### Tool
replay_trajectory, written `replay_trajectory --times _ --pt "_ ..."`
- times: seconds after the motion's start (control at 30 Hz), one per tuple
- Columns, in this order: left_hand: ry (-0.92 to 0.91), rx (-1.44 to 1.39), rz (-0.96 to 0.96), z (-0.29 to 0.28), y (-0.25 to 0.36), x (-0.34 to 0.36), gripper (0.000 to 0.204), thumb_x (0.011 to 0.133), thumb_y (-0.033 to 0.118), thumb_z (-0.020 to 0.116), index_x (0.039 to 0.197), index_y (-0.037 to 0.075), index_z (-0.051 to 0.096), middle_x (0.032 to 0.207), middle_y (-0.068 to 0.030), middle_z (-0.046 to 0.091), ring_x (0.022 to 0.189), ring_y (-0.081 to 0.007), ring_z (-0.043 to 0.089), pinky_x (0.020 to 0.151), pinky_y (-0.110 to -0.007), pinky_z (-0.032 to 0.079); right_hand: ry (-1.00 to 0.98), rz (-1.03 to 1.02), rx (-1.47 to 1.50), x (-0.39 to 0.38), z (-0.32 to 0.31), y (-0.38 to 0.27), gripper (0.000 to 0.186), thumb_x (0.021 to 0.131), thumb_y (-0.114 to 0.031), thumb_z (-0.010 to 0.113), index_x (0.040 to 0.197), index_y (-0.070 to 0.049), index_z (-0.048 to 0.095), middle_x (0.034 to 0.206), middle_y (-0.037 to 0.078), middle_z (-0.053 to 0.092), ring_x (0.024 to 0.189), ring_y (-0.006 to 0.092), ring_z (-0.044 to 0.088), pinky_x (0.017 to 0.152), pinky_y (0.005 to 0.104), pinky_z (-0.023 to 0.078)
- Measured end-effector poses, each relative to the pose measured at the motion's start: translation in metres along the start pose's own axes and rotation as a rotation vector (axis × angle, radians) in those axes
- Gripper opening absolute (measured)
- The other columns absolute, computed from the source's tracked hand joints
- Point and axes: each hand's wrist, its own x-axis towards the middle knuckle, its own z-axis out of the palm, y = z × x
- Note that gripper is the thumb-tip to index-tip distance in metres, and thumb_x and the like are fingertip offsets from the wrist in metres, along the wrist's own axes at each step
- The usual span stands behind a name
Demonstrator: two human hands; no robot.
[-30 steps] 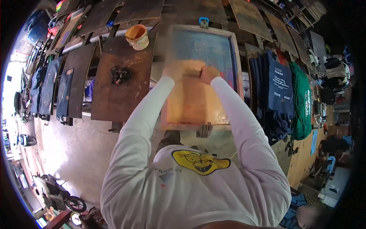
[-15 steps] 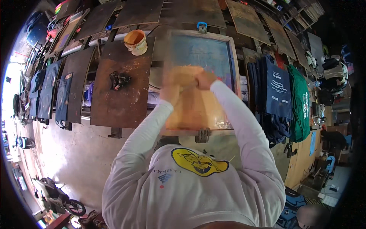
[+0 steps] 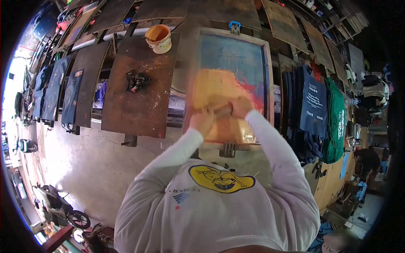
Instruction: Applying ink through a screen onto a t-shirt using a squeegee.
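near clamp point(image 3: 228, 150): at the near edge of the framed screen point(image 3: 269, 84).
left hand point(image 3: 202, 121): its grip wraps the left end of a bar point(image 3: 222, 110), nearer the body than the other end.
right hand point(image 3: 242, 107): its grip is closed round the bar's right end.
bar: held aslant over the screen's near half (blur hides its lower edge).
orange layer point(image 3: 215, 86): covers most of the near and middle screen; the work seems partway along, with a far blue stretch uncoated, though whether that part counts as left cannot be told.
dark surface point(image 3: 143, 114): left of the screen, carrying a black lump point(image 3: 137, 80) and, farther, a bucket point(image 3: 161, 45).
blue-handled clamp point(image 3: 234, 28): at the far edge.
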Motion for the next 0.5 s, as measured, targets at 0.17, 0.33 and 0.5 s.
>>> replay_trajectory --times 0.17,0.33,0.5 --pt "-0.022 -0.134 0.025 -0.012 0.010 -0.040 0.031 0.089 0.028 0.058 0.110 0.006 0.060 0.104 -0.0186 0.066 0.077 -0.0379 0.070 0.063 -0.047 0.058 -0.084 0.000 0.021 -0.032 -0.009 -0.015 0.017 0.067 -0.022 0.068 0.081 -0.014 0.069 0.079 0.015 0.070 0.078 0.0351 0.069 0.070 0.0472 0.054" --pt "-0.002 -0.124 0.103 -0.037 -0.041 0.077 0.036 0.085 0.039 0.065 0.107 0.011 0.065 0.094 -0.0209 0.068 0.090 -0.0395 0.066 0.078 -0.051 0.053 -0.040 0.021 -0.074 0.073 -0.056 0.016 0.021 0.072 -0.026 0.068 0.088 -0.013 0.074 0.089 0.015 0.072 0.085 0.0348 0.070 0.075 0.0475 0.056" --pt "-0.002 -0.020 0.194 -0.079 -0.073 0.183 0.039 0.087 0.046 0.059 0.098 0.009 0.065 0.097 -0.0191 0.069 0.094 -0.0398 0.066 0.079 -0.049 0.052 0.118 0.186 -0.024 0.123 -0.069 0.024 0.020 0.075 -0.023 0.066 0.090 -0.011 0.073 0.091 0.019 0.071 0.085 0.0381 0.069 0.077 0.0481 0.055"
